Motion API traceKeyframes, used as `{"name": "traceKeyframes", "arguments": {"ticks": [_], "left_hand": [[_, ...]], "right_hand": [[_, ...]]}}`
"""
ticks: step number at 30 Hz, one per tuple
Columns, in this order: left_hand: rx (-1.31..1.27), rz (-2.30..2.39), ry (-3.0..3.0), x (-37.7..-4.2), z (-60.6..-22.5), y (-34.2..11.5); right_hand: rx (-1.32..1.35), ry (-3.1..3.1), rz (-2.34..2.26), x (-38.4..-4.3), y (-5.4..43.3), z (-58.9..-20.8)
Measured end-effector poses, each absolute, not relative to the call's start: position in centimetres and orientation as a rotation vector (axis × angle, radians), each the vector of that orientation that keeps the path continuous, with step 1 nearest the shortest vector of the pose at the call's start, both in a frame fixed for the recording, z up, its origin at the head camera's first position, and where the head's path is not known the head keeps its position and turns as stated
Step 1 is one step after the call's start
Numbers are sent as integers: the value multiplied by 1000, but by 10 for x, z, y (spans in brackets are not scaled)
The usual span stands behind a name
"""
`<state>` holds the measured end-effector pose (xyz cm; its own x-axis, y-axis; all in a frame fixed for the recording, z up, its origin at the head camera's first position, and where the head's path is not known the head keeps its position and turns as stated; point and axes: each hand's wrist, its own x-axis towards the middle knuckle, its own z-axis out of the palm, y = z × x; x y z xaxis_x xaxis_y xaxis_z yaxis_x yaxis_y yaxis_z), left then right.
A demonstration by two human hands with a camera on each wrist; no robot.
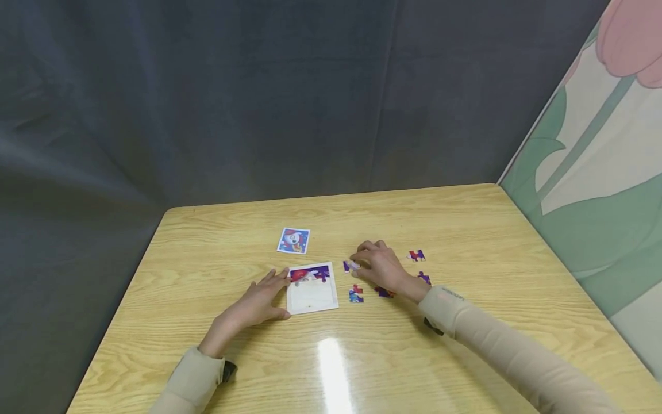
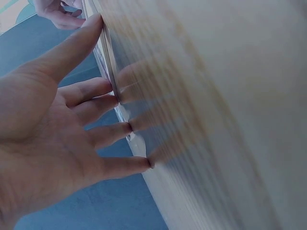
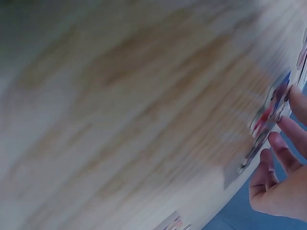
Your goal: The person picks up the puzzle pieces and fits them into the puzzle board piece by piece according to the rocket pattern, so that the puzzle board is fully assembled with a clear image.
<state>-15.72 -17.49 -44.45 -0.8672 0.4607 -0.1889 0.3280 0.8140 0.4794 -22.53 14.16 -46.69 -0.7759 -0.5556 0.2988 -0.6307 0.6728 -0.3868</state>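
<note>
A square white puzzle tray (image 1: 312,299) lies on the table, its top row filled with purple and red pieces. My left hand (image 1: 262,300) rests at the tray's left edge with fingers spread; the left wrist view shows the fingertips (image 2: 125,164) touching down along that side. Right of the tray, my right hand (image 1: 381,265) pinches a purple and white puzzle piece (image 1: 347,267) between thumb and forefinger, close over the table. A blue and red piece (image 1: 355,294) lies just below that hand. Another dark purple piece (image 1: 384,292) is partly covered by the right hand.
A small picture card (image 1: 293,240) with a white cartoon figure lies behind the tray. Farther right are a red and purple piece (image 1: 416,255) and a purple piece (image 1: 424,278) near the right sleeve. A dark curtain (image 1: 310,103) hangs behind the wooden table (image 1: 207,241).
</note>
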Motion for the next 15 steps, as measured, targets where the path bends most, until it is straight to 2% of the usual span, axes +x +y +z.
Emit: {"name": "traceKeyframes", "arguments": {"ticks": [15], "left_hand": [[618, 641, 2705, -157, -443, -175]], "right_hand": [[1023, -2743, 575, -219, 137, -466]]}}
